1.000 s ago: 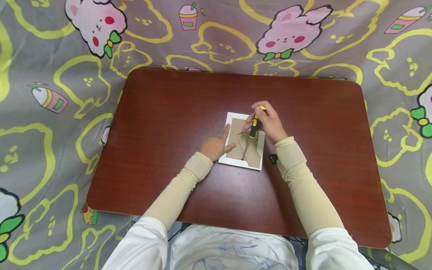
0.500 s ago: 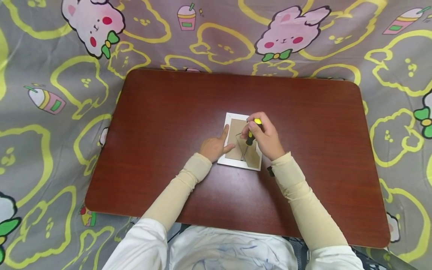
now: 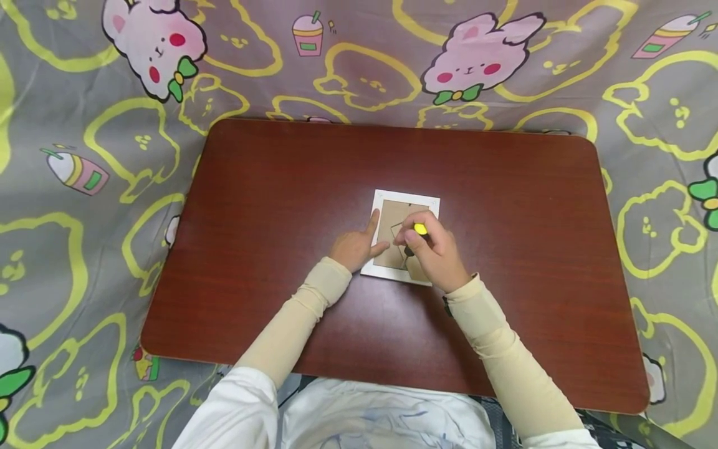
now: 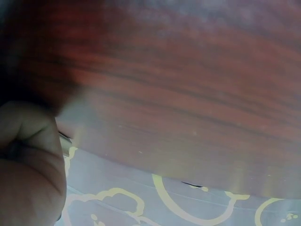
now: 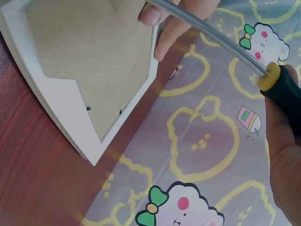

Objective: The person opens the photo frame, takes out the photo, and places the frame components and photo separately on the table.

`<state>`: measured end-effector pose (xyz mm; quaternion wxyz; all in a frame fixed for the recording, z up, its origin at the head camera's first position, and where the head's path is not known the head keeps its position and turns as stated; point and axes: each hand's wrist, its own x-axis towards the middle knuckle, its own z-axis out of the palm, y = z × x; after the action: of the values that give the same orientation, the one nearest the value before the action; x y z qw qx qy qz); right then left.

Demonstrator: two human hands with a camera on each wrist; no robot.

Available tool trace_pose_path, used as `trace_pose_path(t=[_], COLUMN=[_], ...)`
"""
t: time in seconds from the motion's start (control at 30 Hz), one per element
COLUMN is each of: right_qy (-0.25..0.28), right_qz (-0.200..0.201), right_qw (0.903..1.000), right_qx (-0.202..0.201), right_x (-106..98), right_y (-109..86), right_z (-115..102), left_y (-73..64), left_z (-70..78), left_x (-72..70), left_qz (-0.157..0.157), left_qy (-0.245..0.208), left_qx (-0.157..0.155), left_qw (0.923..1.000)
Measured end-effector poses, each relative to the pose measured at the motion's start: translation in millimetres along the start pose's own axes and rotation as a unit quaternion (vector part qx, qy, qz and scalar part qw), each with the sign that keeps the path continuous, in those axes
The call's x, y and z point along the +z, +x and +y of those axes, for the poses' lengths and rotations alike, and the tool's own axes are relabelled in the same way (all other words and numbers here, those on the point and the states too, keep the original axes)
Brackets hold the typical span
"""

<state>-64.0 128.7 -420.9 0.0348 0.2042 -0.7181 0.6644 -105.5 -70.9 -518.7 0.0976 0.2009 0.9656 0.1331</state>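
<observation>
A white picture frame [image 3: 392,273] lies back side up on the table, with a brown backing board [image 3: 387,249] inside its rim. Small dark tabs [image 5: 88,108] show along the board's edge in the right wrist view. My left hand [image 3: 352,249] rests on the frame's left side, index finger and thumb spread and straight. My right hand [image 3: 434,252] grips a screwdriver [image 5: 283,87] by its black and yellow handle. The metal shaft [image 5: 211,37] slants toward the frame's near edge. Its tip is out of the right wrist view. In the left wrist view, part of a hand [image 4: 30,174] appears.
The brown wooden table [image 3: 252,187] has rounded corners and extends around the frame on all sides. A patterned cloth [image 3: 359,68] hangs behind and beside it. A small black object [image 3: 447,306] shows at the right wrist.
My right hand has come down and nearer to the body with the screwdriver, whose handle now tilts lower over the frame. The left hand and frame have stayed put.
</observation>
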Motion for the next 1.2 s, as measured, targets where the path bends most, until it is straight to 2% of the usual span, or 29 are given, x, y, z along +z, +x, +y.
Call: trace_pose_path(t=[0.1, 0.2, 0.27, 0.33, 0.4, 0.43, 0.57, 0.63, 0.67, 0.73, 0.8, 0.9, 0.97, 1.1, 1.2], right_qy=[0.004, -0.011, -0.067, -0.137, -0.199, -0.215, -0.192, -0.190, -0.195, -0.230, -0.259, -0.274, -0.268, -0.275, -0.289], right_qz=[-0.009, -0.044, -0.073, -0.098, -0.105, -0.099, -0.030, 0.010, 0.023, 0.032, 0.027, 0.014, 0.004, -0.023, -0.040], right_qw=[1.0000, 0.9987, 0.9945, 0.9849, 0.9738, 0.9711, 0.9807, 0.9816, 0.9806, 0.9723, 0.9637, 0.9539, 0.9518, 0.9460, 0.9421], right_qx=[-0.002, 0.021, 0.036, 0.041, 0.032, 0.029, 0.020, 0.014, 0.005, -0.023, -0.059, -0.122, -0.150, -0.170, -0.166], right_x=[-1, -6, -13, -21, -30, -34, -48, -53, -54, -54, -50, -39, -31, -18, -12], right_y=[-3.7, -4.5, -2.7, -0.2, 2.7, 4.0, 9.1, 10.3, 10.1, 7.3, 0.7, -13.6, -23.9, -39.8, -46.9], right_z=[-3, -9, -16, -22, -27, -29, -29, -28, -26, -21, -12, 5, 14, 27, 34], left_y=[0.1, -0.1, -0.5, -1.3, -1.9, -2.4, -3.6, -4.1, -4.0, -4.3, -4.3, -4.0, -3.6, -3.7, -3.8], left_z=[-0.1, 0.0, -0.1, -0.2, -0.3, -0.4, 0.1, 0.6, 0.7, 1.1, 1.5, 2.1, 2.6, 3.2, 2.8], left_x=[0.6, 1.6, 1.5, 1.1, 1.0, 1.0, 0.3, -0.3, -0.4, 0.1, 1.9, 3.6, 3.8, 1.6, -0.3], left_qz=[0.006, 0.005, 0.007, 0.009, 0.010, 0.009, 0.006, 0.007, 0.009, 0.008, 0.005, 0.003, 0.003, 0.005, 0.005], left_qy=[0.001, -0.002, -0.005, -0.009, -0.005, 0.000, 0.004, 0.000, 0.000, 0.000, 0.006, 0.005, 0.004, -0.002, -0.005], left_qx=[0.004, 0.005, 0.005, 0.004, 0.002, 0.000, -0.001, 0.000, 0.000, -0.003, -0.004, -0.003, -0.001, 0.000, 0.000], left_qw=[1.0000, 1.0000, 0.9999, 0.9999, 0.9999, 1.0000, 1.0000, 1.0000, 1.0000, 1.0000, 1.0000, 1.0000, 1.0000, 1.0000, 1.0000])
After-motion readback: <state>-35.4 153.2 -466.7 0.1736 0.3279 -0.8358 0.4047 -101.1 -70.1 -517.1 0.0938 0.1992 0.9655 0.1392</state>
